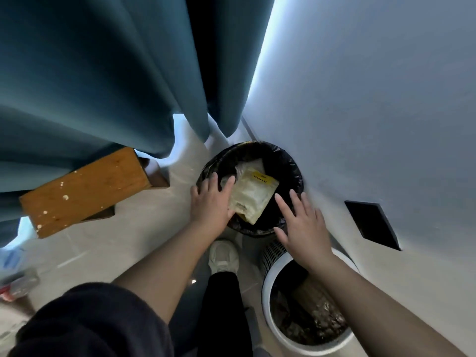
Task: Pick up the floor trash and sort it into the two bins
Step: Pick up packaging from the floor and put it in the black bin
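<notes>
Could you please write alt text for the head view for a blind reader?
The left hand and right hand, both open, spread above a black-lined bin holding a yellow-labelled plastic pouch. A white bin of trash stands nearer; teal curtain and wooden stool at left.

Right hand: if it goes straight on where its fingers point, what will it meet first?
Likely the yellow pouch in the black-lined bin, though the right hand may pass above it.

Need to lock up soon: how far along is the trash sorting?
Done: a yellow pouch lies in the black-lined bin, and the white bin holds brown scraps. In hand: nothing; the left hand lies flat beside the pouch, the right hand hovers open. Left: plastic litter on the floor.
</notes>
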### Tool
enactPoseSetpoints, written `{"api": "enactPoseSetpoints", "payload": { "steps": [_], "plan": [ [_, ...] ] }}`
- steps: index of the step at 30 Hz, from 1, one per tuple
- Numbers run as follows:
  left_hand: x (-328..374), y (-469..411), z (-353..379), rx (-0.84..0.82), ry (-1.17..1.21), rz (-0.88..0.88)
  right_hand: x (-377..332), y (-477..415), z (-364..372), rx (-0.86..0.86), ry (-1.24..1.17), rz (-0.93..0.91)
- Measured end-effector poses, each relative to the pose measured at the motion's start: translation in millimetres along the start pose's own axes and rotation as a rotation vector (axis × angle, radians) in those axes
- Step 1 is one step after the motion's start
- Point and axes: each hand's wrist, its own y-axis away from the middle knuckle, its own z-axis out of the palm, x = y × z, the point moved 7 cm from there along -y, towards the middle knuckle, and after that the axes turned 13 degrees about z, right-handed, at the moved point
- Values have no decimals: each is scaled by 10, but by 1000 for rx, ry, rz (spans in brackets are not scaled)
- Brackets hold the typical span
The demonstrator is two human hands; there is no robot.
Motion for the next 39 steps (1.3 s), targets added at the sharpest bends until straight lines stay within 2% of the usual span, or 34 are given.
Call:
{"api": "enactPoseSetpoints", "payload": {
  "steps": [8, 15, 21, 26, 33, 39],
  "plan": [
    [-761, 1276, -269, -5, 30, -101, -895, 388, -296, 31, 117, -140],
    [-1681, 2587, -43, -16, 94, -277, -2416, 990, -124, -57, 266, -361],
    [-2521, 3824, 546, -35, 215, -518, -3912, 1735, 312, -102, 372, -565],
    [-3075, 4783, 1168, 2, 381, -694, -4867, 2309, 792, -108, 513, -697],
    [-3570, 5620, 2110, 28, 555, -862, -5790, 2693, 1649, -94, 682, -826],
    [-3772, 5713, 3002, 77, 685, -952, -6234, 2481, 2551, -149, 881, -944]
  ]
}}
